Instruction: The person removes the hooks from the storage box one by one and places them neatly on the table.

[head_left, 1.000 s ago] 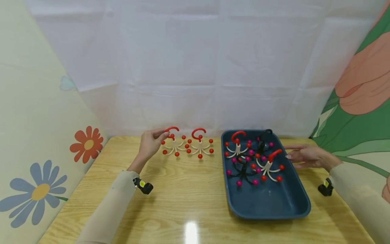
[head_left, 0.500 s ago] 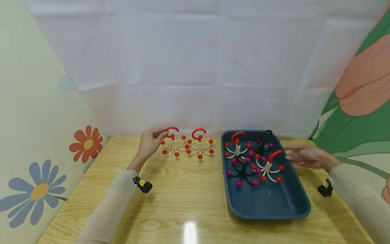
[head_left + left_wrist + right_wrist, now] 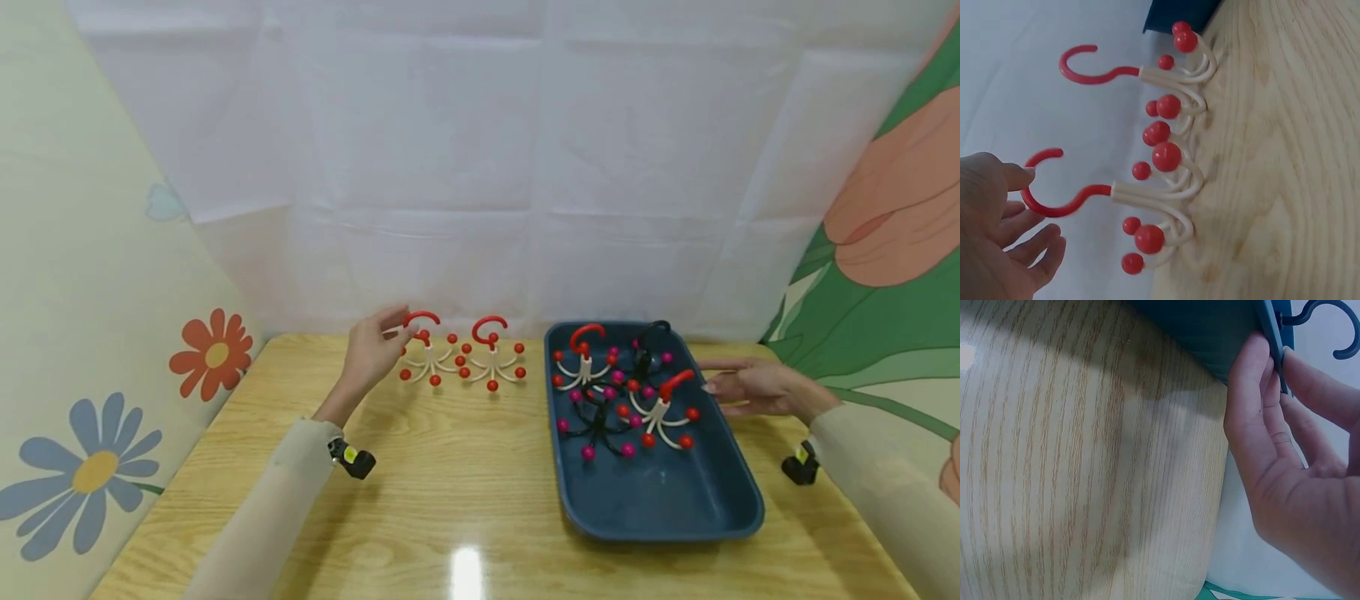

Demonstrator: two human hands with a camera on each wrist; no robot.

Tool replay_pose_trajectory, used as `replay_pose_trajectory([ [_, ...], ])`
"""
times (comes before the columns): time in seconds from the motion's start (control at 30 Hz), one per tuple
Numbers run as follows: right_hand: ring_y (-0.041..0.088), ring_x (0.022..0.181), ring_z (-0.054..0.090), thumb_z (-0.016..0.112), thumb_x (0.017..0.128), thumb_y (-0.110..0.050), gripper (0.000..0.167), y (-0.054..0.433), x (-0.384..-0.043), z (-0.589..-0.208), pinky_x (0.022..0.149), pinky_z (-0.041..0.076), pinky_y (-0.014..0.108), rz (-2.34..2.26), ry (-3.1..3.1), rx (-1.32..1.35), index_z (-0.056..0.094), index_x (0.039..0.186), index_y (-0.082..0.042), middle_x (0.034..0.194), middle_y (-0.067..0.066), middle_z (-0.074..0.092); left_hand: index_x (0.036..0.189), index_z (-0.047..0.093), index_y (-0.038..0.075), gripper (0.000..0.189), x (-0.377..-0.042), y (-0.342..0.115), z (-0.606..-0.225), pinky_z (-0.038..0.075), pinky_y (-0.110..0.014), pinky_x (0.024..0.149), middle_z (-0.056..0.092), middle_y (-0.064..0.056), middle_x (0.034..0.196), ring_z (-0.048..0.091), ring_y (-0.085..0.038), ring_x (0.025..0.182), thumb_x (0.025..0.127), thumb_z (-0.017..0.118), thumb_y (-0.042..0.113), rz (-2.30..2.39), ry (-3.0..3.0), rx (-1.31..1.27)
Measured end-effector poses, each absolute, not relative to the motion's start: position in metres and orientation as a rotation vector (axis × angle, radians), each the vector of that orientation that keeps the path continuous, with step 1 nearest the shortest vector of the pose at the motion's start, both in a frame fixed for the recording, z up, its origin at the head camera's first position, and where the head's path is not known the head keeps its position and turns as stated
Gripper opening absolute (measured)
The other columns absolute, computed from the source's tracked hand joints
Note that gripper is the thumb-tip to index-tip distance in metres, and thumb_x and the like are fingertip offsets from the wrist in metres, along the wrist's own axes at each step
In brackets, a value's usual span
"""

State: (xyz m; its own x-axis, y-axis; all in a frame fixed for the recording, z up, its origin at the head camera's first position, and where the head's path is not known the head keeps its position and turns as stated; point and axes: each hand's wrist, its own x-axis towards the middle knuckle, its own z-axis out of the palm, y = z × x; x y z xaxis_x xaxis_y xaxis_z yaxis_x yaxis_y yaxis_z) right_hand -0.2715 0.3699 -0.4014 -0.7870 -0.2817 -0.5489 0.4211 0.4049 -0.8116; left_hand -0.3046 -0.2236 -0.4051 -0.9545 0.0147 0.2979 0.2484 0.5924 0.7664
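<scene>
Two small rotating hangers, each with a red hook, a white stem and curved white arms tipped with red balls, stand upright side by side at the table's back. My left hand (image 3: 371,350) is at the hook of the left hanger (image 3: 430,358); its thumb (image 3: 1022,178) overlaps the hook, and the other fingers are spread behind. To its right stands the other hanger (image 3: 493,360). My right hand (image 3: 757,387) grips the right rim of a dark blue tray (image 3: 667,496), the rim between thumb and fingers in the right wrist view.
Inside the tray's far half lie two white hangers (image 3: 660,410) with red hooks and black hangers (image 3: 600,421) with pink balls. The wooden table (image 3: 450,475) ends at a white cloth backdrop (image 3: 420,167). Flower-patterned panels (image 3: 97,292) flank both sides.
My left hand's fingers have loosened from the pinch on the left hanger's hook and spread apart. The hangers stay put, and my right hand stays on the tray.
</scene>
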Motion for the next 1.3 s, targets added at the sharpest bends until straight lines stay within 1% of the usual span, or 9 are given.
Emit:
replay_pose_trajectory([
  [0.2,0.004,0.102,0.073,0.062,0.107,-0.014,0.083,0.371,-0.271,-0.401,0.092,0.062,0.036,-1.436,2.027,0.122,0.009,0.169,-0.003,0.108,-0.011,0.075,0.147,0.059,0.002,0.048,-0.297,-0.209,-0.391,0.051,-0.057,0.111,0.063,-0.023,0.147,0.058,-0.041,0.138,0.103,0.068,0.019,-1.286,-2.528,-0.191],
  [0.33,0.004,0.102,0.073,0.062,0.106,-0.014,0.082,0.372,-0.27,-0.402,0.092,0.062,0.035,-1.443,2.025,0.122,0.01,0.169,-0.003,0.108,-0.012,0.076,0.139,0.065,0.003,0.041,-0.29,-0.199,-0.38,0.052,-0.057,0.11,0.065,-0.022,0.142,0.06,-0.042,0.134,0.102,0.07,0.018,-1.277,-2.489,-0.203],
  [0.4,0.004,0.102,0.073,0.063,0.106,-0.014,0.082,0.371,-0.27,-0.402,0.092,0.062,0.035,-1.447,2.022,0.122,0.011,0.169,-0.003,0.108,-0.012,0.075,0.135,0.068,0.003,0.037,-0.285,-0.193,-0.376,0.055,-0.056,0.106,0.069,-0.021,0.137,0.064,-0.042,0.129,0.101,0.072,0.017,-1.27,-2.463,-0.216],
  [0.5,0.005,0.101,0.073,0.063,0.106,-0.013,0.081,0.37,-0.27,-0.402,0.092,0.062,0.035,-1.455,2.016,0.129,0.013,0.169,-0.003,0.106,-0.011,0.075,0.129,0.072,0.002,0.032,-0.278,-0.183,-0.369,0.059,-0.052,0.094,0.073,-0.021,0.128,0.07,-0.04,0.119,0.1,0.073,0.015,-1.251,-2.427,-0.249],
  [0.63,0.006,0.101,0.073,0.063,0.106,-0.013,0.081,0.37,-0.27,-0.403,0.091,0.062,0.035,-1.458,2.009,0.134,0.014,0.168,-0.002,0.106,-0.01,0.075,0.123,0.074,0.001,0.027,-0.27,-0.168,-0.361,0.059,-0.043,0.083,0.077,-0.02,0.119,0.074,-0.035,0.109,0.099,0.074,0.013,-1.243,-2.4,-0.293],
  [0.73,0.005,0.1,0.073,0.063,0.106,-0.013,0.08,0.37,-0.271,-0.402,0.09,0.062,0.035,-1.461,2.007,0.146,0.014,0.168,-0.003,0.105,-0.011,0.076,0.121,0.074,0.002,0.025,-0.264,-0.156,-0.356,0.06,-0.041,0.083,0.077,-0.019,0.115,0.075,-0.033,0.104,0.099,0.074,0.013,-1.266,-2.405,-0.325],
  [0.93,0.004,0.1,0.073,0.063,0.106,-0.014,0.081,0.369,-0.271,-0.401,0.091,0.062,0.035,-1.45,2.014,0.141,0.012,0.169,-0.003,0.105,-0.012,0.076,0.118,0.075,0.004,0.023,-0.254,-0.135,-0.35,0.062,-0.046,0.089,0.077,-0.016,0.11,0.075,-0.031,0.101,0.1,0.073,0.018,-1.355,-2.452,-0.395],
  [1.17,0.006,0.1,0.074,0.062,0.106,-0.013,0.082,0.369,-0.271,-0.402,0.092,0.062,0.036,-1.455,2.011,0.15,0.011,0.169,-0.005,0.106,-0.011,0.076,0.127,0.076,0.014,0.029,-0.243,-0.109,-0.346,0.061,-0.045,0.094,0.078,-0.008,0.117,0.074,-0.026,0.107,0.1,0.073,0.026,-1.428,-2.571,-0.515],
  [1.3,0.005,0.1,0.074,0.063,0.106,-0.013,0.082,0.369,-0.272,-0.403,0.092,0.061,0.035,-1.457,2.01,0.157,0.012,0.169,-0.005,0.106,-0.011,0.076,0.132,0.074,0.014,0.033,-0.24,-0.095,-0.347,0.061,-0.044,0.098,0.077,-0.009,0.122,0.074,-0.026,0.111,0.101,0.073,0.027,-1.478,-2.609,-0.577],
])
